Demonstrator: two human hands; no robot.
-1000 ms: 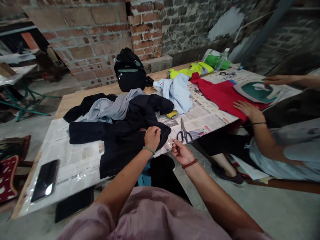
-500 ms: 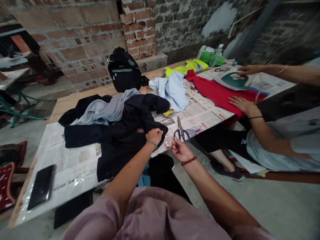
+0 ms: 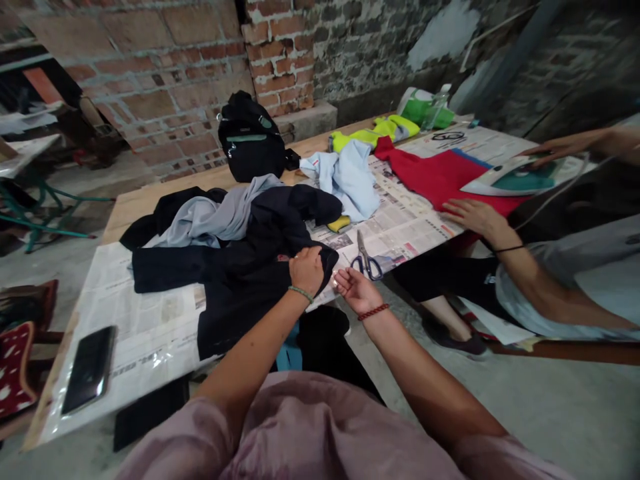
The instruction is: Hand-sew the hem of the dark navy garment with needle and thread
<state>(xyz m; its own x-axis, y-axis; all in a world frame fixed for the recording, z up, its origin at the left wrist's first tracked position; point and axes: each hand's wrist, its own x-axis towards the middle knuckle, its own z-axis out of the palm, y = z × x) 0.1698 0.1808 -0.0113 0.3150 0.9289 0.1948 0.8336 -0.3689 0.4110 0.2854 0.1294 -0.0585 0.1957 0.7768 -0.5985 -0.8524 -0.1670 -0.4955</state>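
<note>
A dark jacket-like garment [image 3: 235,280] with a small red mark lies spread on the newspaper near me. My left hand [image 3: 307,268], a green bracelet at its wrist, is closed on the garment near its right edge. My right hand [image 3: 356,290], with a red beaded bracelet, is just to the right of that edge. Its thumb and fingertips are pinched together; whatever is between them is too small to make out. Scissors with dark blue handles [image 3: 367,260] lie beyond my right hand, their blades slightly apart.
Newspaper [image 3: 150,320] covers the table; a phone [image 3: 89,370] lies at its left. Behind are a grey cloth [image 3: 207,220], a black bag [image 3: 250,143] and a light blue cloth [image 3: 345,180]. At right, a co-worker's hand holds an iron [image 3: 530,179] on a red garment [image 3: 420,177].
My right hand has moved slightly up and left, toward the garment's edge. My left hand has turned a little on the cloth. The co-worker's iron has slid to the right.
</note>
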